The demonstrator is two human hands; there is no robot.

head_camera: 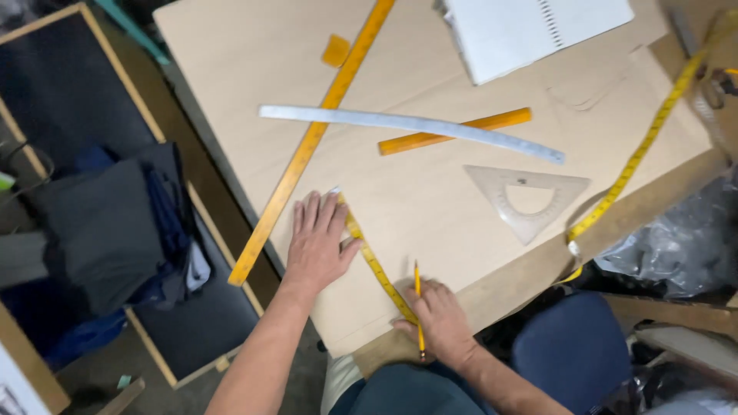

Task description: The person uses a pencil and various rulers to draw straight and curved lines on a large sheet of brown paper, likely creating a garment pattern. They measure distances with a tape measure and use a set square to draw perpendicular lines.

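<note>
Nearest the camera, the right hand (438,319) grips a yellow pencil (418,303), its tip set against the edge of a short yellow ruler (377,265) so a line can follow it. The left hand (317,244) lies open and flat, fingers spread, pressing the ruler's far end down on the tan paper sheet (430,192) so it cannot slip. Farther across the bench (530,277) lie a long yellow straightedge (311,142), a curved pale ruler (407,123), a set square (526,196) and a tape measure (653,131), apart but within reach.
</note>
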